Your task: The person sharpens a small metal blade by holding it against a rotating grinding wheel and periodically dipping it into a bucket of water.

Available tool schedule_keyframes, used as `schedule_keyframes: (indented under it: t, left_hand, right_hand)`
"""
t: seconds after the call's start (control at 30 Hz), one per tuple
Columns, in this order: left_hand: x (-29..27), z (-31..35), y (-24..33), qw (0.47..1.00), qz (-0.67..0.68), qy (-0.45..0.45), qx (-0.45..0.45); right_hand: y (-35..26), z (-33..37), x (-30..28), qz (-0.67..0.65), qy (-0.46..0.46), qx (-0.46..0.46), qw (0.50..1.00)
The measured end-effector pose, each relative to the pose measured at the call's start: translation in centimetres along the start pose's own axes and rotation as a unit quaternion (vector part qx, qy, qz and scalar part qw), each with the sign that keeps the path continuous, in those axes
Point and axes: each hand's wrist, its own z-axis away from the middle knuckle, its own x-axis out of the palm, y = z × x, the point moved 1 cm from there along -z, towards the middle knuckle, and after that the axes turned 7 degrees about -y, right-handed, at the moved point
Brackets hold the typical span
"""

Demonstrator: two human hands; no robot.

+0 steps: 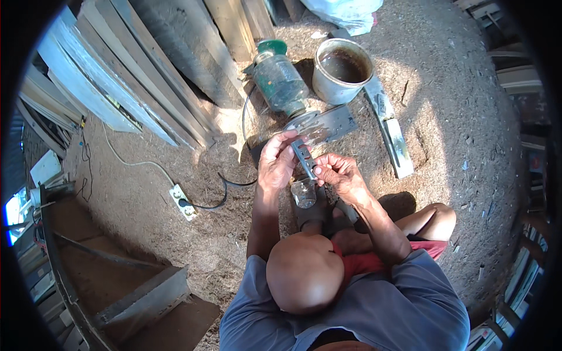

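Observation:
A slotted metal blade, flat and grey with several cut-outs along it, is held between my two hands. My left hand pinches its far end between thumb and fingers. At the near end, my right hand grips the blade with thumb and forefinger. Just beyond my hands lies a green bench grinder with a disc wheel at its near end. A flat grey metal plate sits beside the wheel. Below the blade, a clear container is near my foot.
A pale bucket of dark liquid stands right of the grinder. A narrow board lies on the ground farther right. Black cable runs to a white power strip at left. Timber boards lean at far left; a brown wooden structure stands near left.

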Motion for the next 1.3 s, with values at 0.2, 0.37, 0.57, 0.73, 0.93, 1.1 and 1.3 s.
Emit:
schedule_keyframes:
  t: [0.2,0.37,0.57,0.73,0.93,1.1,1.3]
  left_hand:
    - [6.1,-3.2,0.9,0.996,0.026,-0.079,0.038]
    - [9.2,-5.9,-1.8,0.993,0.016,-0.112,-0.024]
    - [11.9,-7.1,-5.5,0.99,0.015,-0.094,-0.103]
    - [12.3,-7.0,-6.5,0.988,0.002,-0.094,-0.123]
    - [12.2,-6.7,-6.6,0.991,-0.023,-0.07,-0.116]
    - [11.9,-6.7,-6.7,0.991,-0.019,-0.064,-0.119]
    - [11.8,-6.6,-7.1,0.991,-0.011,-0.058,-0.122]
  right_hand:
    - [-6.8,3.5,1.1,0.0,0.051,-0.129,0.99]
    - [-10.0,6.8,0.1,0.02,0.073,-0.161,0.984]
    - [-10.6,8.4,-1.1,0.074,0.169,-0.179,0.967]
    - [-10.0,8.5,-2.1,0.057,0.209,-0.204,0.955]
    - [-9.1,8.0,-2.9,0.057,0.195,-0.214,0.955]
    - [-8.9,7.9,-2.9,0.068,0.205,-0.209,0.954]
    - [-9.2,7.8,-2.6,0.048,0.22,-0.193,0.955]
